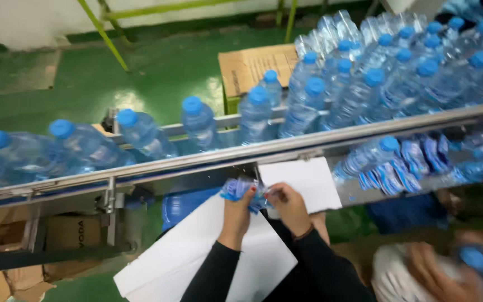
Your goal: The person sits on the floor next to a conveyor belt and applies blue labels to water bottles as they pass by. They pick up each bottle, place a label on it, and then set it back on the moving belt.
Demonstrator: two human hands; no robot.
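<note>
1. The person's left hand (pixel 237 208) and right hand (pixel 287 206) meet just below the conveyor rail (pixel 208 159), both closed on a small crumpled blue-and-white label sleeve (pixel 241 189) – the left grips its left end, the right pinches its right end.
2. The sleeve sits between the two hands, over white sheets (pixel 197 251) that lie on the person's lap; both forearms are in black sleeves.
3. Above the rail, a line of clear water bottles with blue caps (pixel 199 126) stands on the conveyor, single file at the left and crowded into a dense bunch (pixel 398 61) at the upper right.
4. Just under the rail on the right, one bottle (pixel 364 159) lies on its side beside a pile of more blue label sleeves (pixel 415 162).
5. A cardboard box (pixel 252 67) stands on the green floor (pixel 157 72) behind the conveyor.
6. At the lower right, another person's hand (pixel 431 274) appears, blurred – what it holds cannot be made out clearly.
</note>
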